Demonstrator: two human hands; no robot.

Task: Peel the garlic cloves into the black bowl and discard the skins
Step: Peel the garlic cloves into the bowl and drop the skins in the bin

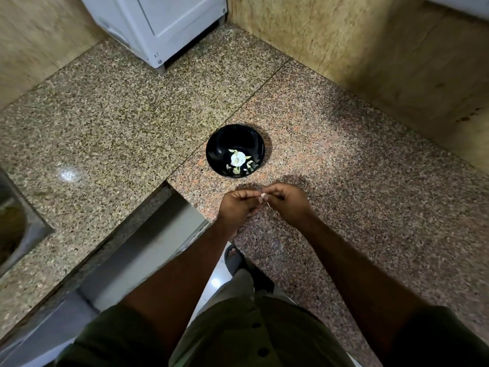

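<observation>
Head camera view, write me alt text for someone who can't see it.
Both hands, left and right, pinch a garlic clove above a speckled granite counter. Just beyond sits a black bowl holding garlic and bits of skin.

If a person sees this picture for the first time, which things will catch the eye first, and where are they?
First the black bowl, alone on the speckled granite counter near the middle, with pale garlic pieces at its bottom. Just below it, the left hand and right hand meet above the counter edge and pinch one small garlic clove between their fingertips. A white appliance stands in the far corner.
</observation>
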